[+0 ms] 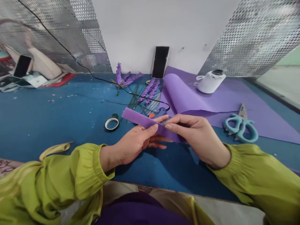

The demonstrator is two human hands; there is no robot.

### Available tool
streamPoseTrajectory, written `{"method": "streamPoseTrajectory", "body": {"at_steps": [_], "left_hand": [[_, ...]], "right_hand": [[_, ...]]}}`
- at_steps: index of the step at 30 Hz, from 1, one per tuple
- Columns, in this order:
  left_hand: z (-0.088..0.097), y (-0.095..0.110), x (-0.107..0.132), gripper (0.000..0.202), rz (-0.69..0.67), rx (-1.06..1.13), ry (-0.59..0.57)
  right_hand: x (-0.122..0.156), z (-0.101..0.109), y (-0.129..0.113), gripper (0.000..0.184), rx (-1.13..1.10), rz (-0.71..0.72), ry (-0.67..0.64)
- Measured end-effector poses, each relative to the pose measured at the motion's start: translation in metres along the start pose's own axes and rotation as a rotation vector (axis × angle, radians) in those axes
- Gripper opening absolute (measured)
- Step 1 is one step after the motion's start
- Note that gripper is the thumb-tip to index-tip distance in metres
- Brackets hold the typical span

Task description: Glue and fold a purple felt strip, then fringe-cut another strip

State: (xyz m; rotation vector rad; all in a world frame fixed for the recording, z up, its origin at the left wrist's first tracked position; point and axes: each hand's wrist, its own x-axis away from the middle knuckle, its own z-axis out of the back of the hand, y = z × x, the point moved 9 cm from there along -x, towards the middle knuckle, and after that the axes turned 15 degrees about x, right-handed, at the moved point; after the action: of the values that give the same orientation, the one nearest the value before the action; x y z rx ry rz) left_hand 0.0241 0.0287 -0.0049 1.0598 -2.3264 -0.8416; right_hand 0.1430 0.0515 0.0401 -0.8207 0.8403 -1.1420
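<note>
A blue bench (65, 118) stretches before us in the head view, with a white panel (133, 34) behind it and perforated metal sheets (260, 37) on both sides. Its near edge runs just in front of the body, below the forearms in their yellow-green sleeves (84, 159). The blue top reaches well out to the left of the hands; on the right, large purple sheets (264, 115) bound the working space.

We see a purple strip (138, 119) held above the bench near its front, tilted, its squared end pointing up and left. The left hand (137, 140) grips it, thumb on top and fingers beneath, while the right hand (195, 131) pinches it farther right between thumb and index finger, whose tips come close together.

The strip looks flat and matte. Beyond the hands we find fuzzy purple sprigs (150, 90), thin silvery wires (153, 104) and a black cable (91, 72) trailing across. A round tape roll (105, 125) lies left of the strip. Teal-handled scissors (239, 121) lie right of the right hand, partly over the sheets, and a white shoe-shaped holder (211, 83) stands behind. A dark phone (160, 62) leans upright against the panel.
</note>
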Motion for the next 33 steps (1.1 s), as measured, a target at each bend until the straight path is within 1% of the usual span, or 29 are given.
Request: {"method": "streamPoseTrajectory", "body": {"at_steps": [2,5,7,10,12,13,15,18,19,21,22,24,26,27,29,31,33], "left_hand": [[0.004,0.002,0.001,0.043,-0.003,0.0,0.041],[0.01,0.006,0.001,0.032,-0.016,0.034,0.105],[0.009,0.006,0.001,0.029,-0.005,0.061,0.096],[0.006,0.006,0.001,0.028,-0.005,0.084,0.102],[0.007,0.006,0.001,0.028,-0.018,0.099,0.125],[0.007,0.006,0.001,0.027,-0.02,0.102,0.135],[0.006,0.005,0.001,0.028,-0.013,0.101,0.142],[0.006,0.003,0.0,0.029,0.002,0.089,0.151],[0.006,0.004,0.0,0.029,0.002,0.085,0.151],[0.005,0.004,0.0,0.029,0.005,0.069,0.14],[0.005,0.003,0.001,0.029,0.013,0.059,0.131],[0.003,0.001,0.002,0.03,0.044,0.035,0.108],[0.001,-0.003,0.003,0.031,0.084,0.013,0.082],[0.001,-0.005,0.004,0.031,0.103,0.004,0.07],[0.001,-0.009,0.005,0.032,0.134,-0.012,0.049],[0.001,-0.012,0.006,0.033,0.153,-0.024,0.026],[-0.001,-0.014,0.007,0.033,0.162,-0.037,-0.009]], "right_hand": [[0.002,0.004,0.0,0.017,0.032,0.01,0.044],[0.002,0.012,0.003,0.023,0.115,0.021,0.093],[-0.001,0.022,0.008,0.022,0.13,0.011,0.16],[-0.006,0.047,0.011,0.024,0.005,0.032,0.355],[-0.007,0.06,0.011,0.03,-0.086,0.065,0.471],[-0.007,0.063,0.011,0.033,-0.112,0.084,0.509],[-0.006,0.066,0.007,0.039,-0.121,0.124,0.544],[-0.001,0.064,-0.003,0.046,-0.024,0.188,0.538],[0.0,0.065,-0.005,0.049,0.052,0.192,0.541],[0.001,0.069,-0.009,0.05,0.28,0.165,0.544],[0.0,0.071,-0.01,0.046,0.4,0.145,0.533],[-0.006,0.075,-0.01,0.033,0.571,0.12,0.482],[-0.013,0.077,-0.008,0.02,0.626,0.12,0.421],[-0.016,0.076,-0.007,0.018,0.627,0.124,0.391],[-0.02,0.072,-0.003,0.024,0.646,0.123,0.326],[-0.021,0.067,0.0,0.037,0.7,0.113,0.279],[-0.02,0.064,0.003,0.049,0.762,0.094,0.265]]}}
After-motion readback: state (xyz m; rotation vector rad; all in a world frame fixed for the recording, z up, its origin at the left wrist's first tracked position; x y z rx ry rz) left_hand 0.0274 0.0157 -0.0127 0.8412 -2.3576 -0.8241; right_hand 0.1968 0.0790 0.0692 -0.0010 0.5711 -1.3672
